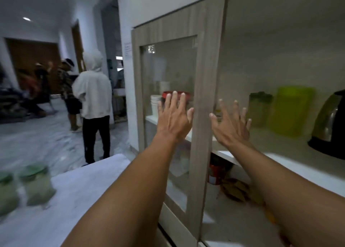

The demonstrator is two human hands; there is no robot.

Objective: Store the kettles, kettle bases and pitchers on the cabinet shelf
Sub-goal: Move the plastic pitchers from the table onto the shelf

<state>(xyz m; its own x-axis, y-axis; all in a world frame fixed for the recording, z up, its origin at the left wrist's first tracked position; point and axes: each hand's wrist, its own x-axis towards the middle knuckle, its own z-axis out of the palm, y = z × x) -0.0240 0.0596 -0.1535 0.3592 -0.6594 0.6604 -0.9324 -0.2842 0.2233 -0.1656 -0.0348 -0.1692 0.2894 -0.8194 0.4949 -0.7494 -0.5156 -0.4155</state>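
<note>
Standing on the white shelf [291, 167], well right of the right hand's fingertips, the kettle [330, 116] sits on its black base [326, 149] at the frame's right edge. Between it and those fingers stand two pitchers. The yellow pitcher [293, 110] is beside the kettle, and the small pitcher [260, 108], dark-lidded, is just past the little finger.

The right hand [231, 123] holds nothing, its fingers straight and spread wide. This side looks hazy, and I cannot tell whether the palm touches a pane. The left hand [173, 116] is also spread wide and holds nothing, its palm facing the glass door [168, 69]. Its thumb tip lies at the door's wooden stile [203, 97], which stands upright between the two hands.

Behind the glass, just beyond the left fingertips, are stacked paper cups [155, 105] and a red-lidded jar [176, 94]. Below the right wrist, on a lower level, are a red can [214, 174] and something brown, too blurred to name.

The shelf's front edge runs under the right forearm, and the compartment rises high above the pitchers and kettle. Below the left forearm a table [84, 190] in white cloth carries two blurred green-lidded jars [35, 185]. People [93, 97] stand in the hall, well left of the fingers.
</note>
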